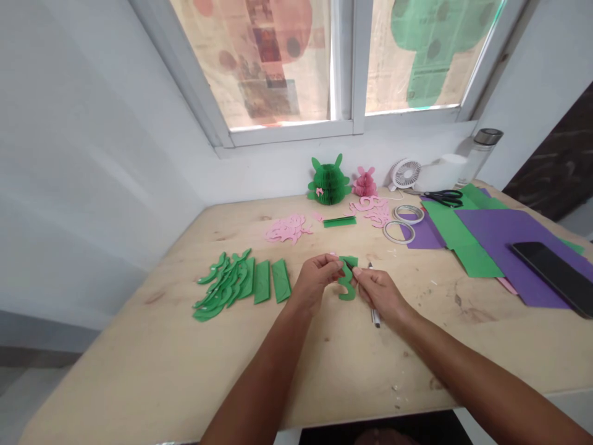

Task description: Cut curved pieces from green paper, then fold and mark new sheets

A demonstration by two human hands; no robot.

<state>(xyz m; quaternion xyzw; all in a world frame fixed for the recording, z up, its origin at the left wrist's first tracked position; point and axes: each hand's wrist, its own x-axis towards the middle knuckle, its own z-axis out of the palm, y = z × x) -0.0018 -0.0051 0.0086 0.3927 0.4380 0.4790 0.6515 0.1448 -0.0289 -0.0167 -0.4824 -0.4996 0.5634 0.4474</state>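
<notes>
My left hand [316,278] and my right hand [377,290] meet above the middle of the wooden table [139,371]. Both pinch a small curved green paper cutout [347,278], the left at its top edge, the right at its right side. A pen [374,312] lies on the table just under my right hand. To the left lies a row of several green paper cutouts [241,284], some folded flat, some curved.
Pink paper cutouts [287,228] and a folded green strip [340,221] lie further back. A green paper honeycomb figure [329,181] and a pink one [365,182] stand by the wall. Right: tape rolls [403,224], scissors [445,198], green and purple sheets [491,235], a phone [553,275], a small fan [405,174].
</notes>
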